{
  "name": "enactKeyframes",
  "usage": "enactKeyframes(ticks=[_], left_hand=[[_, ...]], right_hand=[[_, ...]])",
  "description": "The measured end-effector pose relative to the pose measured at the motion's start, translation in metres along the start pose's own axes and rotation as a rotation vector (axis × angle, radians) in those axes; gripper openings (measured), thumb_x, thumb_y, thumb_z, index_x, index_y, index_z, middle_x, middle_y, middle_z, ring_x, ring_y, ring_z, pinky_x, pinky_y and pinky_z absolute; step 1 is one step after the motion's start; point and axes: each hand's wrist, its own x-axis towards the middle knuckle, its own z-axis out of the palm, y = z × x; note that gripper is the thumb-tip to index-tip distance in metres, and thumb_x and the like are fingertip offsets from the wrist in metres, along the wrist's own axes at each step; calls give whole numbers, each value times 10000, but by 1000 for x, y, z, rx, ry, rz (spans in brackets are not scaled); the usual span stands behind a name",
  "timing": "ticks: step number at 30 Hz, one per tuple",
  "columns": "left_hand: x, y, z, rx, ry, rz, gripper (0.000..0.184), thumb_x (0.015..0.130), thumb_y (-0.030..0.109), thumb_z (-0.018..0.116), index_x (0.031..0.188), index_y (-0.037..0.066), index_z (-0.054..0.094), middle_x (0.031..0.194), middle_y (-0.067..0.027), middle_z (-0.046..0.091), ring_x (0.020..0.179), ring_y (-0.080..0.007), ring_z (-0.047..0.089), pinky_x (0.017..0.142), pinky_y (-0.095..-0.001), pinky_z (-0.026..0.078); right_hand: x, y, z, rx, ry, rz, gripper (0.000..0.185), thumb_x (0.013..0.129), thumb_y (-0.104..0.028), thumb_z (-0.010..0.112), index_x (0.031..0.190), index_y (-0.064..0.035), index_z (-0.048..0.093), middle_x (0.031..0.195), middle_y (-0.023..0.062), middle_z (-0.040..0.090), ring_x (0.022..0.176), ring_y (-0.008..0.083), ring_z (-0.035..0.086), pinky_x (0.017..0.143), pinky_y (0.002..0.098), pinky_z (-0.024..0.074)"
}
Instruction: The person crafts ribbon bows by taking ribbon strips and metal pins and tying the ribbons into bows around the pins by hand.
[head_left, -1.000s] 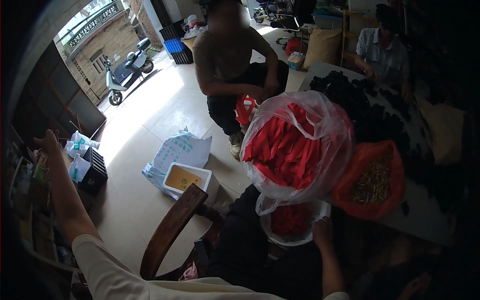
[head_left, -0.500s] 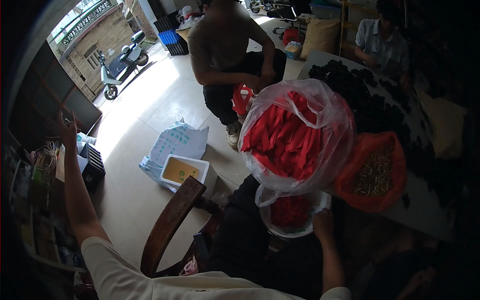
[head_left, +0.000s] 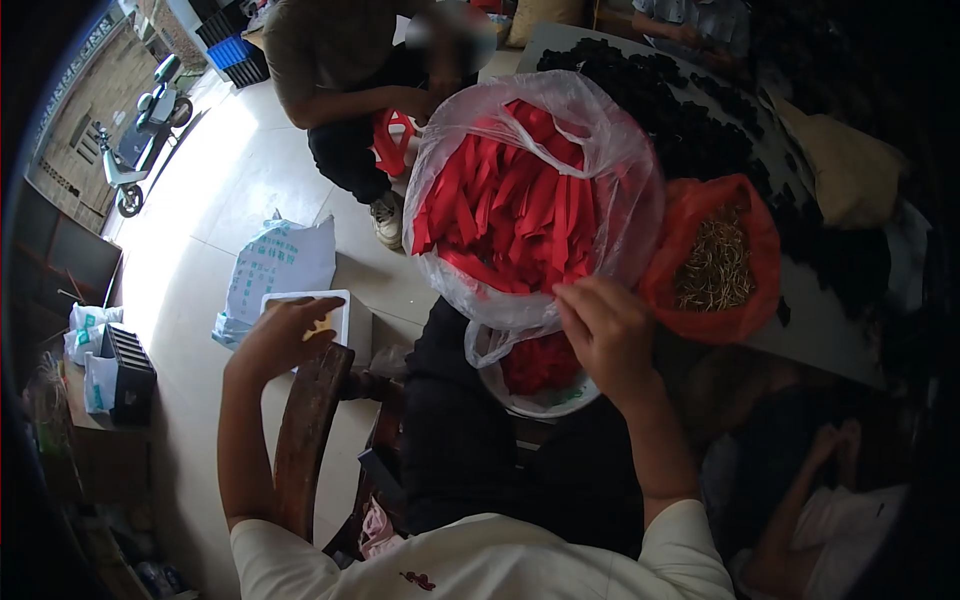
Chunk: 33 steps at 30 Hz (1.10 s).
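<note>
My right hand (head_left: 603,330) is at the near edge of a clear plastic bag (head_left: 625,200) full of red ribbon strips (head_left: 510,200). Its thumb and fingers are pinched at the bag's rim, and what they hold is too small to make out. My left hand (head_left: 290,338) is raised over a white foam box (head_left: 358,325), its fingers apart and nothing in them. Below the bag, a white basin (head_left: 550,405) holds more red material (head_left: 540,365). An orange-red bag (head_left: 765,250) of thin gold-coloured pieces (head_left: 716,262) stands right of the ribbons.
A grey table (head_left: 835,330) bears black pieces (head_left: 650,90). Across from me a person (head_left: 330,60) sits holding red ribbon; other people are at the upper right and lower right. A wooden chair arm (head_left: 310,430) curves at my left. Black crate (head_left: 132,375) at far left.
My left hand has come down from the far left toward the middle. My right hand has risen from the basin's rim to the ribbon bag. The view has shifted, moving the scene left and up.
</note>
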Motion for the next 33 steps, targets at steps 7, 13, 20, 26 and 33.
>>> enactKeyframes(ticks=[7,13,20,26,33], left_hand=[[2,61,25,-76,-49,293,321,787,131,607,1102,75,585,911,-146,618,800,-311,615,710,-399,483],[28,130,55,-488,297,499,226,749,49,636,972,33,606,788,-111,583,699,-272,603,615,-347,476],[27,174,74,-939,312,672,118,698,-37,648,797,-18,588,767,-92,567,663,-172,587,573,-272,461],[32,141,78,-1799,589,316,106,893,95,491,966,24,461,862,-142,592,741,-151,597,658,-247,483],[48,111,94,-1940,706,73,124,908,102,500,1009,30,493,939,-170,637,806,-187,647,666,-255,518]], right_hand=[[17,23,23,-429,-64,-29,111,668,-60,643,727,-40,552,643,53,439,581,214,536,518,333,451],[11,-15,-8,-64,-190,-107,120,639,-40,634,704,-49,533,680,48,479,601,205,548,509,319,439],[-20,-47,-23,661,-18,237,249,763,-53,607,1004,-41,546,879,85,560,702,126,555,633,232,445],[-82,-56,-10,1254,-88,864,374,866,-50,519,1224,-13,418,732,40,555,693,104,546,618,224,413],[-127,-51,-22,1512,-78,857,303,804,0,561,1104,16,516,807,130,630,733,191,621,724,292,486]])
